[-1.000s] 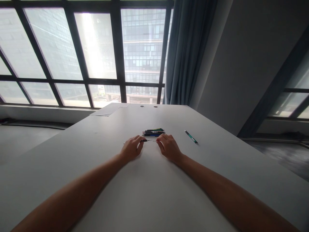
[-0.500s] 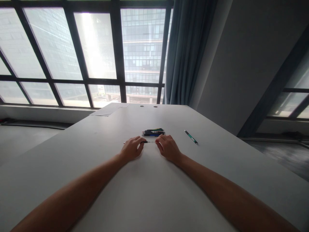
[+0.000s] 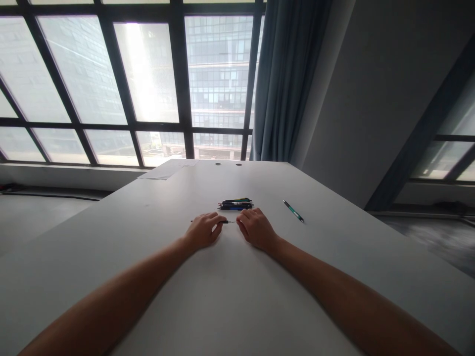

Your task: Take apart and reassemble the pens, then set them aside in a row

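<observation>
My left hand (image 3: pixel 203 230) is closed around a dark pen (image 3: pixel 224 222), held level just above or on the white table (image 3: pixel 230 296). The pen's back end pokes out left of the knuckles. From its front a thin pale tip (image 3: pixel 231 222), perhaps a refill end or spring, points toward my right hand (image 3: pixel 257 228). The fingers of that hand are pinched together just right of the tip; whatever lies between them is too small to name. Right behind both hands lies a small pile of pens (image 3: pixel 235 204), mostly dark, with blue and green parts.
A single green and black pen (image 3: pixel 293 211) lies slantwise to the right of the hands. Sheets of paper (image 3: pixel 161 172) rest at the table's far left edge. Two round holes (image 3: pixel 239 164) sit near the far end, before a window and a blue-grey curtain (image 3: pixel 284 84).
My right fingers have shifted slightly left, closer to the pen, and less of the thin tip shows between the hands. The pile and the green pen stay put.
</observation>
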A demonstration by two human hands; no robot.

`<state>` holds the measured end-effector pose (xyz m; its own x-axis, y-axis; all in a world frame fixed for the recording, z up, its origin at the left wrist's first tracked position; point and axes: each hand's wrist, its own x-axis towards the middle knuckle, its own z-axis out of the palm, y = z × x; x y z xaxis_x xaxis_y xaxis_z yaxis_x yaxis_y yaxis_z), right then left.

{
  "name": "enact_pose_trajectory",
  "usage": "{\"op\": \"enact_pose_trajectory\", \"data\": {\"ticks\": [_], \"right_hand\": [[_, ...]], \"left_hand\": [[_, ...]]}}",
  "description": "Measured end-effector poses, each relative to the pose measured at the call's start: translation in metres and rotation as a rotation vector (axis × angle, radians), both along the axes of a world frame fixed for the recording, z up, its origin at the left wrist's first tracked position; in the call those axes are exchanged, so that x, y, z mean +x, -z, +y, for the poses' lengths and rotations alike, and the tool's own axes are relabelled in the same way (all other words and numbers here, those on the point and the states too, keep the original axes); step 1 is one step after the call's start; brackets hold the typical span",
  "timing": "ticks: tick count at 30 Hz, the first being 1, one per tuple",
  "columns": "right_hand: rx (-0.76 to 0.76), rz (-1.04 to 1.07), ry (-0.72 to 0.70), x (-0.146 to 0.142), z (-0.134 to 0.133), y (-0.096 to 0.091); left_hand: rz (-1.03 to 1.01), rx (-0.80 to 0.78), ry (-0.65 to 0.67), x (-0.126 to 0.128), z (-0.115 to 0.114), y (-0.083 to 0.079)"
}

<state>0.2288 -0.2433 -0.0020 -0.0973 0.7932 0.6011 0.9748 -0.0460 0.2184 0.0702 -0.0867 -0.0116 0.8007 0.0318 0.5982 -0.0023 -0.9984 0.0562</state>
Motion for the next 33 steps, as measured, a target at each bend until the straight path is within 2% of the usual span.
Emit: {"op": "enact_pose_trajectory", "data": {"ticks": [5, 10, 33], "right_hand": [[-0.02, -0.054, 0.035, -0.0024, 0.0012, -0.001], [0.009, 0.002, 0.031, -0.0051, 0.0013, -0.0003], [0.037, 0.079, -0.087, -0.0067, -0.0009, 0.0003]], "left_hand": [[0.009, 0.014, 0.003, -0.0005, -0.0012, -0.001], [0.04, 0.0, -0.01, -0.0002, -0.0028, -0.0021], [0.021, -0.001, 0.074, 0.0001, -0.0033, -0.0008]]}}
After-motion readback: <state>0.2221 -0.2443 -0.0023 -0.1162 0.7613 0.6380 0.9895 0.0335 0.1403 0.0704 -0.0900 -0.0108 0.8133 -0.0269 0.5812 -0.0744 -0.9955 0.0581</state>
